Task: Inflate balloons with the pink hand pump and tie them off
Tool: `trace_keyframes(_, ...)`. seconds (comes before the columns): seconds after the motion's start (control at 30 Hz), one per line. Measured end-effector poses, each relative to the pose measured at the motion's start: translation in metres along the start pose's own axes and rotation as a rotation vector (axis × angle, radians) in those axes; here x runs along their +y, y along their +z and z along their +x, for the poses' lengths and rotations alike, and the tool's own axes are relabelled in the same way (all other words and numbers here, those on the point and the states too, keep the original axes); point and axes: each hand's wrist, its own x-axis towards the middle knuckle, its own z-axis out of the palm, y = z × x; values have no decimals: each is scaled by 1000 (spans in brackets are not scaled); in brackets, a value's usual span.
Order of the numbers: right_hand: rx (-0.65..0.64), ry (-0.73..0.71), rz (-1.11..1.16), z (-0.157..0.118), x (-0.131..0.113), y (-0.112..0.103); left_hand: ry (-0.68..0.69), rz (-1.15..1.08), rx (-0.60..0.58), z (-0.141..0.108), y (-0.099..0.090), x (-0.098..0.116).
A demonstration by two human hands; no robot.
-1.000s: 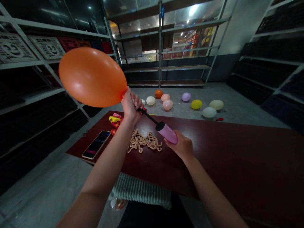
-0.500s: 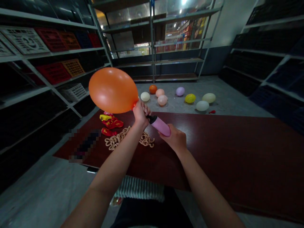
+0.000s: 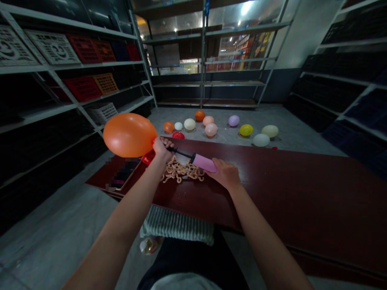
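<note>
Your left hand (image 3: 162, 148) pinches the neck of the round orange latex balloon (image 3: 130, 135) at the black nozzle (image 3: 178, 151) of the pink plastic hand pump (image 3: 204, 163), lying level, its barrel held by your nearer right hand (image 3: 225, 174)

The room is dim overall, lit by overhead lamps and by a bright glazed front (image 3: 242, 44) at the far end, where glare blooms near the top edge of the view. The metal shelving (image 3: 75, 66) bends outward toward the edges of the wide view, and its lower levels (image 3: 338, 96) sink into near-black shadow. The orange balloon (image 3: 130, 135) carries a pale highlight, the pink hand pump (image 3: 204, 163) a soft sheen, and the dark red surface (image 3: 302, 201) a faint reflection. A pixelated blur patch (image 3: 122, 175) hides an object near the surface's left edge.
</note>
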Motion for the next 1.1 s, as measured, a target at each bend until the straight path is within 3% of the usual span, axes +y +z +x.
trace_keyframes(0.27, -4, -67, 50, -2, 0, 1, 62, 7, 15, 2, -10, 53)
trace_keyframes(0.37, 5, -72, 88, -2, -2, 1, 90, 50, -6, -1, 0, 62)
trace_keyframes(0.5, 28, 6, 161, -3, -1, 0, 154, 79, -166, -10, 29, 61)
trace_keyframes(0.6, 38, 78, 184, -4, 2, -1, 183, 76, -293, -22, 55, 54)
trace_keyframes(0.87, 68, 200, 281, -3, 10, 2, 191, 137, -481, -49, 110, 22)
trace_keyframes(0.97, 59, 269, 310, -2, 10, 3, 145, 157, -503, -56, 120, -6)
trace_keyframes(1.1, 57, 318, 298, -2, 10, 3, 64, 178, -481, -62, 117, -51)
